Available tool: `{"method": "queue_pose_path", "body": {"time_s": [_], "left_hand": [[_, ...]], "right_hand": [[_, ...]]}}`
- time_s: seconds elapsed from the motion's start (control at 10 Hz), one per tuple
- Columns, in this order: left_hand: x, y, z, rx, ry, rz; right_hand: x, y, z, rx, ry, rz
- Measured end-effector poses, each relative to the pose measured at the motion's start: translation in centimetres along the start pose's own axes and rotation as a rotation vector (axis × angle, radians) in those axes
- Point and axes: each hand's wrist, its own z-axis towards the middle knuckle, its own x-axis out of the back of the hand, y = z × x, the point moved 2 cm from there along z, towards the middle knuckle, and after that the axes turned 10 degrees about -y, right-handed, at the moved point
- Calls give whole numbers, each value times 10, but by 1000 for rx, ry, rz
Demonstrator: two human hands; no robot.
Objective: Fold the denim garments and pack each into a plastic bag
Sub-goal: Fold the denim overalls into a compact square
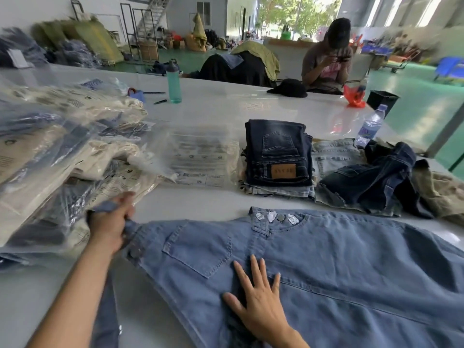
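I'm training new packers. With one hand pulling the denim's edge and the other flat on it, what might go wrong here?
The left hand grips the garment right beside the slippery bagged stack; a tug may nudge it. The right hand presses only the middle, so the far side may bunch. The loose jeans lie close and could snag.

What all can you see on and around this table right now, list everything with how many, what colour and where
denim garment: one, mid blue, spread flat at the near edge
folded jeans: one stack, dark blue, centre
loose denim pile: one heap, dark and pale blue, right of the stack
empty plastic bag: one, clear with print, left of the stack
packed bags: many, clear over cream and blue, left side
teal bottle: one, far left centre
water bottle: one, clear, right
black hat: one, far side
seated person: one, far side
table: one, white
left hand: grips the garment's strap
right hand: flat on the garment
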Motion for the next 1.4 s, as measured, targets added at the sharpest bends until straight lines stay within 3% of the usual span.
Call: {"method": "queue_pose_path", "body": {"time_s": [0.1, 0.2, 0.3, 0.4, 0.5, 0.6, 0.7, 0.8, 0.9, 1.0, 1.1, 1.2, 1.3, 1.4], "left_hand": [[36, 28, 10, -102, 244, 144], [67, -6, 15, 273, 223, 552], [56, -52, -17, 418, -2, 796], [35, -78, -46, 351, 151, 830], [12, -93, -63, 404, -5, 786], [3, -84, -69, 484, -233, 1471], [4, -46, -64, 442, 48, 1872], [-9, -18, -28, -142, 265, 1738], [-21, -38, 20, -92, -78, 1584], [-24, -81, 35, 230, -364, 1668], [-21, -86, 34, 309, -388, 1465], [-42, -91, 1, -184, -433, 1575], [-45, -92, -33, -724, -455, 1601], [-30, -168, -56, -725, -345, 1587]], "right_hand": [[6, -20, 14, 119, 26, -18], [1, -26, 19, 277, -118, -91], [1, -5, 18, 186, -60, -43], [-3, 17, 8, 106, -52, -21], [2, 15, 7, 92, -77, 27], [2, 6, 9, 79, -49, 10], [2, 2, 1, 107, 134, -128], [2, 0, -7, 162, 291, -107], [18, 5, -3, 164, 271, -44], [48, 37, 23, 144, 213, 66], [76, 74, 63, -33, 117, -3], [107, 91, 104, -159, 84, -37], [125, 93, 150, -127, 48, -47], [128, 91, 174, -23, -84, 22]]}}
